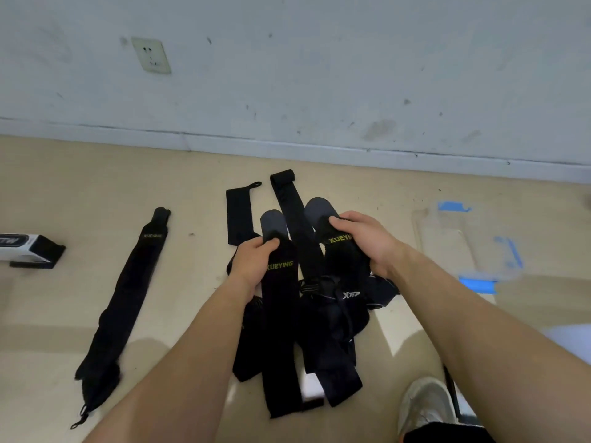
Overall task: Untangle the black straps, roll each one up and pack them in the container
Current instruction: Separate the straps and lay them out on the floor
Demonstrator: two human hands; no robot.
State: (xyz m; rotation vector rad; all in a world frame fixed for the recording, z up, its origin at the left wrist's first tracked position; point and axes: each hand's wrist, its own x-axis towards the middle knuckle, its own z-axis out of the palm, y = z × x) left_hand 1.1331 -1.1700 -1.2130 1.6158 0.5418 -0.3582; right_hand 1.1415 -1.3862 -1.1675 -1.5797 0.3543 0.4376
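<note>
- Black straps [323,327] tangled mid-floor; left hand [254,263] grips one, right hand [364,241] another.
- Clear container [463,247], perhaps lidded, toward the floor's right edge.
- Lone strap [126,298] lies apart, leftward.

Left hand [252,262]: I held it forward, forearm bare, fingers curled round the left strap [281,314]. Right hand [367,241]: likewise forward, palm down, gripping the right strap [343,260].

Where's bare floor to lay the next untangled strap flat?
Free: floor between the laid-out strap and the tangled pile; also the band along the wall, beyond the pile. Crowded: the pile, gripped by left hand and right hand; clear container right of it.
</note>
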